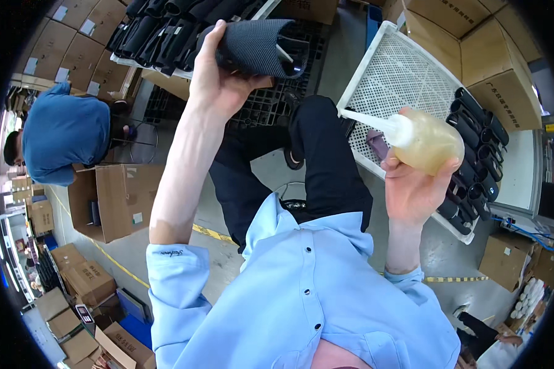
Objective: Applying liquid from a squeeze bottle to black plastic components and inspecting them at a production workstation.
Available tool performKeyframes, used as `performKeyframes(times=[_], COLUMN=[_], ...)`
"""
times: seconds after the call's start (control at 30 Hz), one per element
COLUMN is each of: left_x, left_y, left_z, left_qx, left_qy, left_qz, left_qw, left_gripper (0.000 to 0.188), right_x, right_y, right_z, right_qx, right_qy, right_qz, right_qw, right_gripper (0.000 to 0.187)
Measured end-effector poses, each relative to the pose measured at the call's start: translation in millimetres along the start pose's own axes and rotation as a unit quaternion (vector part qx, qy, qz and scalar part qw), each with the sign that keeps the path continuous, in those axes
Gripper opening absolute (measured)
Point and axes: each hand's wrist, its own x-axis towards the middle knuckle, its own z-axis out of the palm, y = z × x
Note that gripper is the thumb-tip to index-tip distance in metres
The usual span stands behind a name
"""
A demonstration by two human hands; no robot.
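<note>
My left hand (218, 83), raised at the upper middle, is closed around a dark hollow sleeve (255, 48) with a mesh-textured outside. The sleeve's open end faces right, and a pale edge shows inside it. On the right, my right hand (415, 187) grips a translucent squeeze bottle (434, 144) of yellowish liquid from below. Its long white nozzle (369, 120) points left, over the edge of a white perforated tray (394, 61). A purple cloth (377, 144) lies on that tray, partly behind my right hand.
Several black sleeves (474, 160) stand along the tray's right side. More dark sleeves (166, 37) fill a rack at the upper left. An open cardboard box (120, 197) sits on the floor near a person in a blue shirt (68, 135). Large cartons (501, 80) stand at the upper right.
</note>
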Motion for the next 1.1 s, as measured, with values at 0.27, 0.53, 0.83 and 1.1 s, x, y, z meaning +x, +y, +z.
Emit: performKeyframes(times=[0.27, 0.53, 0.83, 1.1], left_x=[-2.7, -3.1, 4.0, 1.4], left_y=[-4.8, -3.1, -9.1, 18.1], left_z=[-0.2, -2.3, -7.1, -28.0], left_qx=[-0.034, -0.045, -0.041, -0.043], left_qy=[0.031, 0.028, 0.029, 0.071], left_qz=[-0.027, -0.045, -0.05, -0.048], left_qw=[0.999, 0.998, 0.997, 0.995], left_gripper=[0.084, 0.087, 0.091, 0.09], right_x=[10.5, 24.8, 27.7, 22.6], right_y=[16.6, 5.8, 3.1, -20.2], right_z=[13.5, -10.3, -13.1, -5.8], right_qx=[-0.252, -0.062, 0.516, 0.506], right_qy=[0.134, 0.147, -0.072, -0.142], right_qz=[-0.132, 0.021, 0.214, 0.135], right_qw=[0.949, 0.987, 0.826, 0.84], right_gripper=[0.064, 0.063, 0.066, 0.065])
